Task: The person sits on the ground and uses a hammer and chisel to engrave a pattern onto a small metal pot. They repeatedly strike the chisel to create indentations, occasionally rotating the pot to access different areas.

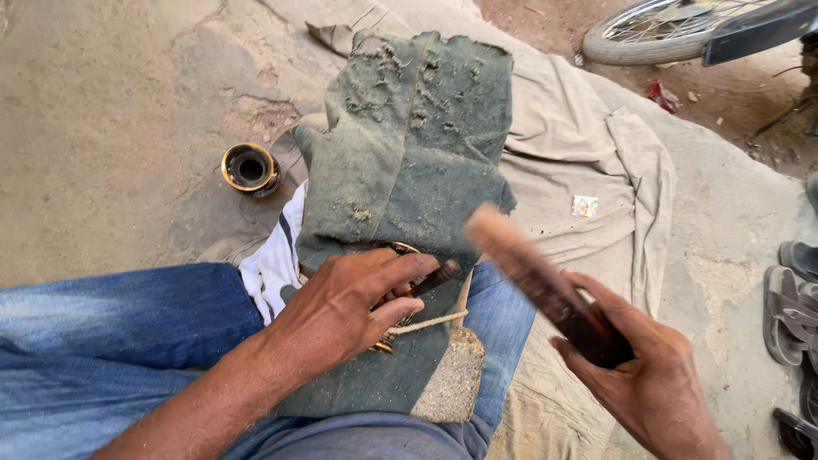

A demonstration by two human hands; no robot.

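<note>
Bare dusty ground (111, 102) under beige cloth (588, 153); worn green cloth (409, 145) at frame center, over jeans-clad legs (111, 324). Left hand (341, 311), lower center: fingers clenched around thin dark punch (436, 278), pressed on brass-rimmed part (399, 250). Right hand (635, 375), lower right: fingers gripping wooden-handled tool (537, 277), raised, blurred. 1 brass-rimmed ring (250, 168) at upper left.

Ring (250, 168) left of cloth (409, 153); sandals (788, 311) far right; wheel (656, 30) behind.
</note>
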